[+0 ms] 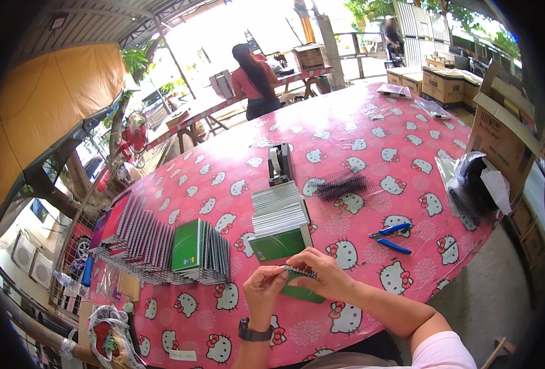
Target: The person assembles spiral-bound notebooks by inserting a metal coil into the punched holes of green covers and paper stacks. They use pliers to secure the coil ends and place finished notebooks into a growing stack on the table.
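Note:
A small green notebook (304, 291) is between my two hands near the table's front edge, a dark spiral coil along its upper edge. My left hand (265, 286) pinches the coil's left end, and a dark watch is on that wrist. My right hand (326, 275) is closed on the coil and the notebook's top edge from the right. Just beyond them lies a leaning stack of notebook page blocks (277, 212) with a green cover (280, 245) at its near end. A heap of loose black spiral coils (343, 184) sits to the right of that stack.
Blue-handled pliers (394, 247) lie on the right. Rows of coil-bound notebooks (146, 246) stand at the left, beside green ones (189, 246). Behind the stack is a black tape dispenser (279, 165). An open carton (500, 138) stands at the right edge; a person (255, 83) is at a far table.

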Demonstrator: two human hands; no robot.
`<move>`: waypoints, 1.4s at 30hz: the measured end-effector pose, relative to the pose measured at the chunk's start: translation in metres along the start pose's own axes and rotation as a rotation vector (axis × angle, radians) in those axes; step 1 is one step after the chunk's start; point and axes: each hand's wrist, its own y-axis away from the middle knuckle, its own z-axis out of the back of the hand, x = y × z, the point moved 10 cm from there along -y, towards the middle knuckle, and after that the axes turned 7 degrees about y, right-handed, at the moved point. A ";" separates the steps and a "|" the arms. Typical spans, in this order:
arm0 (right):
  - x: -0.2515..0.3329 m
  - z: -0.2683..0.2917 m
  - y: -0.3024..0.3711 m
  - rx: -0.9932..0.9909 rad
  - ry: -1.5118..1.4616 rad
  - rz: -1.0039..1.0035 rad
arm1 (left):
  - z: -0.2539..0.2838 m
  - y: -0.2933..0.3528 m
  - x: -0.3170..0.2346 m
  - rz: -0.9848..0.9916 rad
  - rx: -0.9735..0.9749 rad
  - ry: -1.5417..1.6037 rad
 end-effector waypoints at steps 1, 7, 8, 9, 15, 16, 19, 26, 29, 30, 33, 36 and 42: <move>-0.005 0.000 -0.001 0.022 0.005 -0.038 | -0.001 0.000 0.000 -0.004 0.000 -0.005; -0.002 0.001 -0.003 0.007 0.018 0.027 | -0.002 0.003 0.001 -0.035 -0.002 -0.011; 0.001 0.003 -0.003 -0.010 0.012 0.026 | -0.001 0.003 0.001 -0.036 -0.008 -0.012; -0.001 0.003 -0.003 0.007 0.018 -0.005 | -0.002 0.003 0.000 -0.042 0.001 -0.024; -0.003 0.003 0.000 0.020 0.057 0.009 | -0.010 0.003 -0.003 -0.033 0.022 -0.029; -0.002 0.002 0.000 0.010 0.074 0.024 | -0.010 0.003 -0.001 -0.039 0.024 -0.020; 0.004 0.006 -0.004 -0.021 0.077 -0.044 | -0.006 0.003 -0.003 -0.052 0.021 -0.033; -0.002 0.005 -0.001 -0.015 -0.021 -0.052 | -0.009 0.006 -0.006 -0.046 0.040 -0.032; -0.002 0.001 0.000 -0.017 -0.104 -0.088 | -0.009 0.008 -0.007 -0.110 0.070 -0.026; 0.000 -0.001 0.001 -0.005 -0.061 -0.071 | -0.011 0.010 -0.011 -0.145 0.088 -0.078; 0.002 0.002 -0.002 0.049 0.035 -0.030 | -0.016 0.013 -0.021 -0.227 0.115 -0.188; 0.007 -0.002 -0.003 0.111 0.097 0.000 | -0.016 0.017 -0.020 -0.290 0.107 -0.193; 0.008 -0.009 -0.001 0.146 0.182 0.023 | -0.011 0.016 -0.014 -0.091 -0.021 -0.299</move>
